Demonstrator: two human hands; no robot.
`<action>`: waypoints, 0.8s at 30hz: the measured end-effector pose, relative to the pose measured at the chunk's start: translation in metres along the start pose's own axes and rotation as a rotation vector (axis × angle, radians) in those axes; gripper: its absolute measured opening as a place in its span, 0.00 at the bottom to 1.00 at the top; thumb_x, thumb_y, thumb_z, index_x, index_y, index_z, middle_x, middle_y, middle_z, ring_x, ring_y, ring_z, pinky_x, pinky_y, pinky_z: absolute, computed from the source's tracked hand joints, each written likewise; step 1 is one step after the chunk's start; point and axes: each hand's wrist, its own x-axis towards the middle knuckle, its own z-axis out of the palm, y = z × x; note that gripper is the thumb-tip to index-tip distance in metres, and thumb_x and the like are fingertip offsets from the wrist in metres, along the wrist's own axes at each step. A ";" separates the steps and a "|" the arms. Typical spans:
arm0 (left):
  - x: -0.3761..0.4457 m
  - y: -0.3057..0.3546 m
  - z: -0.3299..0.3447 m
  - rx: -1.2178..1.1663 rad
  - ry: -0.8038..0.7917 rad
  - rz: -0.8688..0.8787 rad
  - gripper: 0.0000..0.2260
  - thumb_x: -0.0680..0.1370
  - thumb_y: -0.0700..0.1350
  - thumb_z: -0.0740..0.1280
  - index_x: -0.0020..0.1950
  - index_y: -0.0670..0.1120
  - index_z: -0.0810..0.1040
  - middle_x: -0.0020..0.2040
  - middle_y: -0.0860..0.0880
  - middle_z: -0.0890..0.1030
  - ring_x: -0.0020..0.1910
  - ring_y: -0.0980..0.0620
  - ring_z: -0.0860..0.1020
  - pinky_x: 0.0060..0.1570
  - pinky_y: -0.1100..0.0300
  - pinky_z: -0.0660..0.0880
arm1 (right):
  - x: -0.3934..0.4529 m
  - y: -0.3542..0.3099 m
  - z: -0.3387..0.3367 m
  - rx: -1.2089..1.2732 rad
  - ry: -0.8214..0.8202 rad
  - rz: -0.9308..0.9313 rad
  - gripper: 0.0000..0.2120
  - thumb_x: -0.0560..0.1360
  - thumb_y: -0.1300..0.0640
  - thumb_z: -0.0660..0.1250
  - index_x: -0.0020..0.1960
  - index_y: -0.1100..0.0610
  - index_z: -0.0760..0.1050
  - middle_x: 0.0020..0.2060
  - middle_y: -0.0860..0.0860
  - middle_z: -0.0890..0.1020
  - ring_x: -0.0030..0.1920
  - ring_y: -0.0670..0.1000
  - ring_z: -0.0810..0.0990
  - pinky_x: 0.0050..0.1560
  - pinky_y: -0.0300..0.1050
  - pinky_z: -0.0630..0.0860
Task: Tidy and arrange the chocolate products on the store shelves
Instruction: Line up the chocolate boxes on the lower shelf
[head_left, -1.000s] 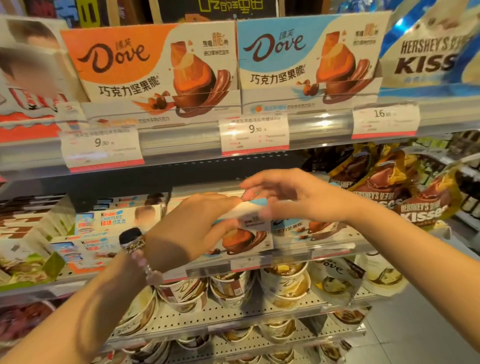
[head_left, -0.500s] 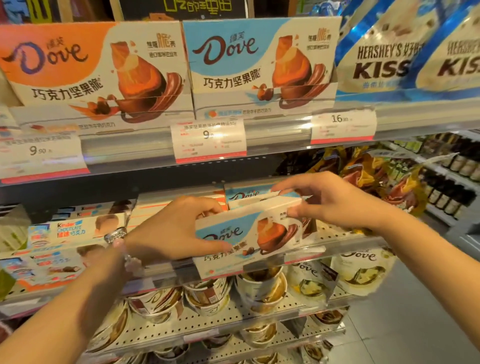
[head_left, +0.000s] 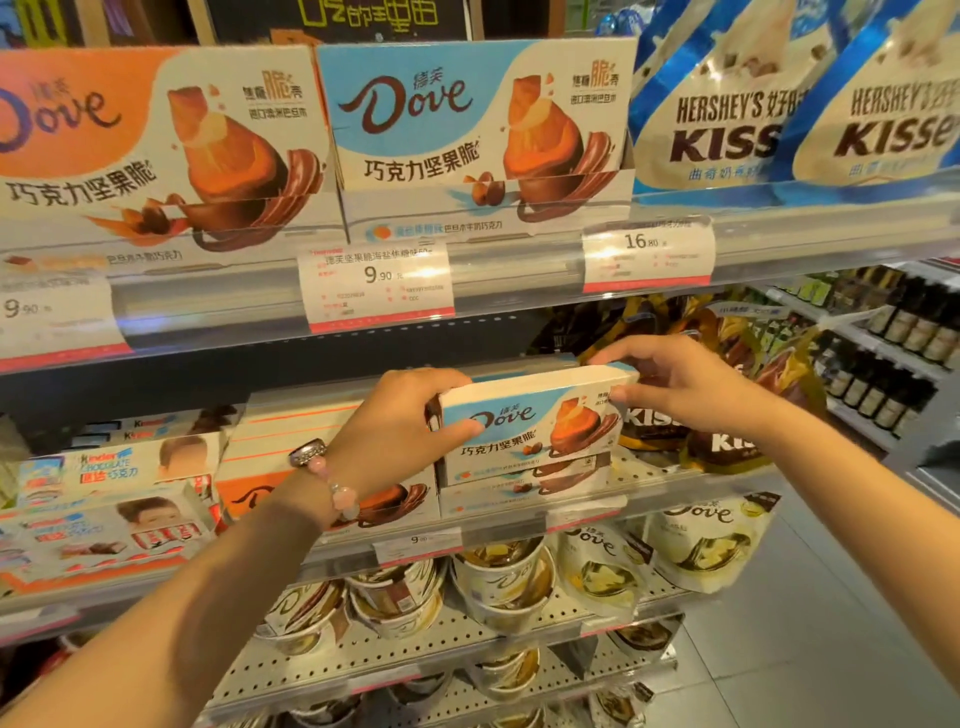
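Head view: blue Dove box (head_left: 530, 423) stands upright on the middle shelf (head_left: 675, 480), long axis left-right, face outward. Left hand (head_left: 400, 426) grips its left end; right hand (head_left: 675, 384) pinches its right corner. Orange Dove box (head_left: 322, 493) just beside.

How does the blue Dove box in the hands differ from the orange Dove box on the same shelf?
The blue Dove box has a blue band; the orange Dove box an orange one. The left hand and right hand hold the blue box; the orange box lies untouched. Both carry the Dove logo.
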 end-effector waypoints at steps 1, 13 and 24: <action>0.001 0.001 0.000 0.005 0.014 0.010 0.09 0.74 0.50 0.70 0.53 0.55 0.77 0.48 0.59 0.79 0.48 0.60 0.78 0.43 0.60 0.80 | -0.001 0.001 0.000 0.011 0.020 -0.002 0.15 0.74 0.63 0.68 0.55 0.45 0.75 0.54 0.44 0.80 0.55 0.41 0.79 0.47 0.37 0.79; -0.001 -0.011 0.008 0.119 0.033 0.093 0.12 0.73 0.50 0.71 0.56 0.54 0.78 0.52 0.58 0.79 0.50 0.60 0.75 0.48 0.62 0.77 | -0.001 0.015 0.007 0.022 -0.009 0.001 0.14 0.74 0.63 0.68 0.56 0.49 0.75 0.54 0.47 0.80 0.56 0.45 0.79 0.50 0.41 0.80; 0.000 -0.022 0.018 0.394 -0.035 0.049 0.14 0.72 0.53 0.71 0.56 0.53 0.76 0.66 0.54 0.69 0.65 0.54 0.66 0.63 0.59 0.62 | 0.000 0.026 0.027 -0.230 0.031 -0.075 0.17 0.71 0.60 0.72 0.59 0.51 0.78 0.52 0.46 0.74 0.54 0.48 0.75 0.55 0.46 0.76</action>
